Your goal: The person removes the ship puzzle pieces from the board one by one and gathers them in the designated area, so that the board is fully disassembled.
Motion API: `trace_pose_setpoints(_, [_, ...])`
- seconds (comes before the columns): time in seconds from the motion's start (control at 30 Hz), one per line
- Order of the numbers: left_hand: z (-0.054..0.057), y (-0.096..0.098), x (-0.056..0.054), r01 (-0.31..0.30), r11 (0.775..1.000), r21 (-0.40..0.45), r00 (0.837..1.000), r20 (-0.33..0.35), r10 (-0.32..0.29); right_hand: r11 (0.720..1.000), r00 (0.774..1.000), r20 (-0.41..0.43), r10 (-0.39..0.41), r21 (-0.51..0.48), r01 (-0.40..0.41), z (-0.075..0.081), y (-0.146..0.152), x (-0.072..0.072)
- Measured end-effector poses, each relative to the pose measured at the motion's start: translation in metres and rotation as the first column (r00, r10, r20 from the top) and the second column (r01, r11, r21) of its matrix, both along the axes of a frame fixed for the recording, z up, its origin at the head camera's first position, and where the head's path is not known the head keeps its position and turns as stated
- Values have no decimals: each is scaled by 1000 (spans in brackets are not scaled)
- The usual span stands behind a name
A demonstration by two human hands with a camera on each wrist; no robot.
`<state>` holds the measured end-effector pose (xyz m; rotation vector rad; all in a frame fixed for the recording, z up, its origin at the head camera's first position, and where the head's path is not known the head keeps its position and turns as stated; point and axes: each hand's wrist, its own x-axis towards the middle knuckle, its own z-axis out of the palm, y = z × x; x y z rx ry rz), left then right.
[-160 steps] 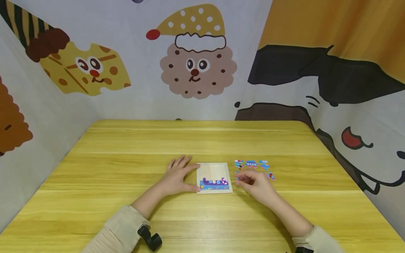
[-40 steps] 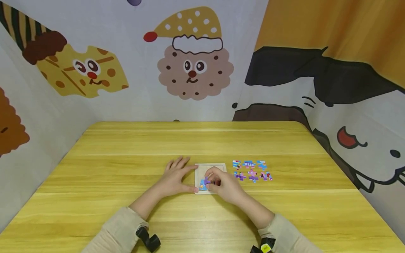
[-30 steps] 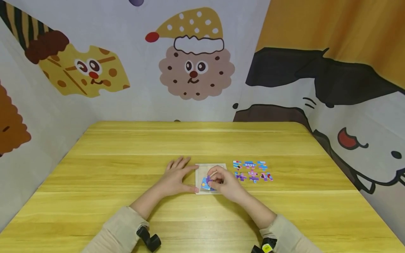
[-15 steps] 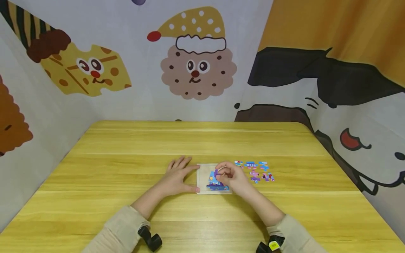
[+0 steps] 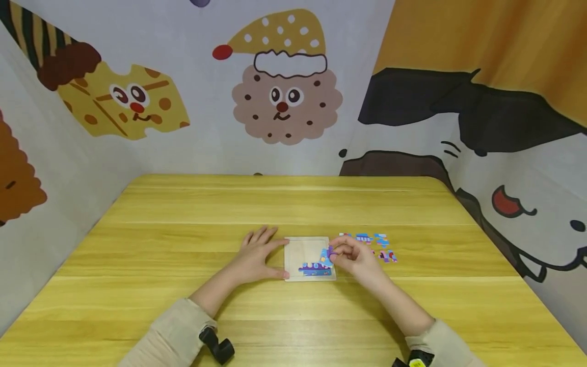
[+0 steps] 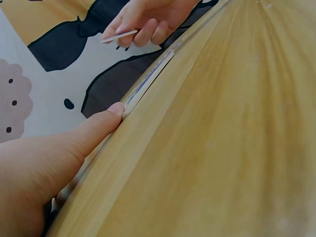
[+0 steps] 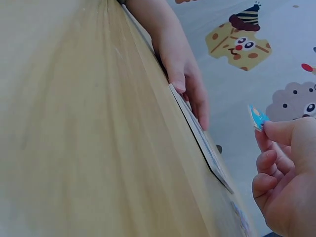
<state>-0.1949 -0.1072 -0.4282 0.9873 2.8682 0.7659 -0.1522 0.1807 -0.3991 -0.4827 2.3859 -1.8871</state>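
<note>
A square wooden puzzle tray (image 5: 304, 250) lies on the table. Along its bottom edge a purple and blue strip of puzzle pieces (image 5: 316, 269) covers the middle and right. My left hand (image 5: 257, 257) spans the tray's left side, thumb touching the lower corner and forefinger the upper one, fingers mostly straight. In my right hand (image 5: 362, 260) a blue and purple puzzle piece (image 5: 326, 256) is pinched between thumb and fingertips, over the tray's right edge. The right wrist view shows this puzzle piece (image 7: 257, 117) raised off the table.
Several loose puzzle pieces (image 5: 381, 239) lie on the table right of the tray, partly hidden behind my right hand. The wooden table (image 5: 220, 204) reaches back to a cloth (image 5: 192, 153) printed with cartoon figures.
The left puzzle piece of the bottom strip has come out of the tray. My right hand has lifted it and carried it rightward. My left hand stays at the tray.
</note>
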Motion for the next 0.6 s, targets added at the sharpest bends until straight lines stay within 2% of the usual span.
trace_pose_setpoints(0.3, [1,0,0,1,1000,-4,1000,-6,-1,999,998,-49,-40,26,42,-3,26,8])
trace_pose_setpoints(0.6, [1,0,0,6,1000,1,1000,0,-6,995,997,-51,-54,85,58,-7,48,13])
